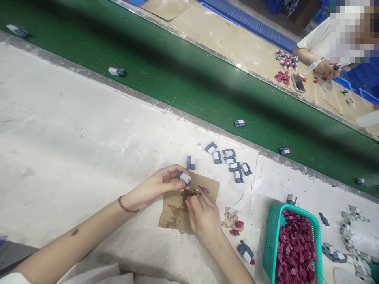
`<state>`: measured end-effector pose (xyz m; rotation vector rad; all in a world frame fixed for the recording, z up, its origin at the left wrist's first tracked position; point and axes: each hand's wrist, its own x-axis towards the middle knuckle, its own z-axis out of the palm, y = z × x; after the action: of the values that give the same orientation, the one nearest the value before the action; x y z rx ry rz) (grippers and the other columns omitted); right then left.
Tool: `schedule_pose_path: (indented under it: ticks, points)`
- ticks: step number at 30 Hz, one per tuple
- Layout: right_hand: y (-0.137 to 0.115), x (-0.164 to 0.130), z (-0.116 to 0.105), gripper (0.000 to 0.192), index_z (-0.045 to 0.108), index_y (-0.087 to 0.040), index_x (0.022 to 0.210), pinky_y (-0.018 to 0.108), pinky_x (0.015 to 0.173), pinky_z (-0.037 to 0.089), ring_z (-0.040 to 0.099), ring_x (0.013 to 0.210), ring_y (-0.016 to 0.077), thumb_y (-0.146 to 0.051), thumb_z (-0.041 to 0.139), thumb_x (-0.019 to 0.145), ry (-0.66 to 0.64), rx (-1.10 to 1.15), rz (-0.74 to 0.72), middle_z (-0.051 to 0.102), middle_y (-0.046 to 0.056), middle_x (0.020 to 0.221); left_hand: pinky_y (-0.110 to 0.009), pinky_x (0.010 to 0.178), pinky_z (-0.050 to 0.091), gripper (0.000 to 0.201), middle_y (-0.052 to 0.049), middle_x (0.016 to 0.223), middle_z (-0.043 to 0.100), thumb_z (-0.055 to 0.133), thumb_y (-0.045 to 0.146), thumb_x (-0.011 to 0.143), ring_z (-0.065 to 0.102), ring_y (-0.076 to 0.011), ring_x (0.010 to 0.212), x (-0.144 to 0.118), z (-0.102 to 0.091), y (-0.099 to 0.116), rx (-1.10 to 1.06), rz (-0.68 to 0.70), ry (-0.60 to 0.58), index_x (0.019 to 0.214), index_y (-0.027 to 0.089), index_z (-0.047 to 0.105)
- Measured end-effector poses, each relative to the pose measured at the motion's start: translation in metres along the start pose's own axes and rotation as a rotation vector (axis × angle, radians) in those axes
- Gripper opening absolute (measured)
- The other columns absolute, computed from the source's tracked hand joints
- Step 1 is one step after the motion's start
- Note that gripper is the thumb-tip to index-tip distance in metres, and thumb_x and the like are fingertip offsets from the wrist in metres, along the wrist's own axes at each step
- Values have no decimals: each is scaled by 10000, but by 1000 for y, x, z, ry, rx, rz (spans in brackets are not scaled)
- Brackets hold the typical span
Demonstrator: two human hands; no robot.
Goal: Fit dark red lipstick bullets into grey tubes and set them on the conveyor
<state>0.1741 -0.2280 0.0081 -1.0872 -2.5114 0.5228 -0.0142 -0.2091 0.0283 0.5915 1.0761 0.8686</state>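
Between its thumb and fingers, my left hand [166, 182] grips a small blue-and-white plastic part [185, 178], held over the top left of a stained piece of cardboard [211, 185]. My right hand [204, 215] is closed in a pinch low over the cardboard's middle; whatever its fingertips hold is too small and hidden to make out. Just beyond those fingers a dark red piece [204, 190] lies on the cardboard. Several similar blue-and-white parts [234, 166] are grouped on the white table past my hands, one [191, 162] close beyond my left hand.
A green basket [268, 236] full of dark red pieces [296, 248] stands at right. Beyond the table [74, 130] runs a green conveyor belt [177, 79] carrying a few scattered parts. Across it, a co-worker's hand [325, 70] is near a pile of parts [286, 60].
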Motion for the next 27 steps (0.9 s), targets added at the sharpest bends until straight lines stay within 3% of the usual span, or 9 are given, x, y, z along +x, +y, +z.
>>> schedule_pose_path:
  ticks: [5,11,17,22,27]
  points:
    - [-4,0,3,250,501,-217,761,281,512,374,551,601,193,-99,377,944,10,-36,14,593,31,645,-282,723,542,321,-33,828,679,809,328,691,686,-197,801,1,-2,-3,37,-1,-19,896,175,615]
    - [2,-3,-13,248,511,-221,795,246,535,405,559,556,159,-194,358,988,9,325,187,600,0,648,-255,689,516,303,-15,839,673,814,294,666,641,-160,752,0,-1,-4,96,33,2,832,180,588]
    - [7,-5,-17,250,525,-224,765,244,527,378,510,519,149,-259,385,969,8,447,334,552,-17,614,-281,733,545,330,-40,840,712,816,325,680,679,-199,838,0,0,-11,146,110,-28,825,186,554]
    - [7,-1,-19,286,532,-216,743,232,488,352,433,484,121,-428,492,930,93,898,536,472,-47,549,-326,774,592,275,-114,973,762,743,380,747,714,-264,908,-5,6,-16,377,213,15,901,162,678]
    - [1,5,-23,392,542,-211,742,218,438,308,344,446,96,-584,641,810,188,1284,644,399,-79,500,-300,774,603,206,-80,930,787,676,340,817,735,-241,830,-14,12,-21,590,367,9,913,176,753]
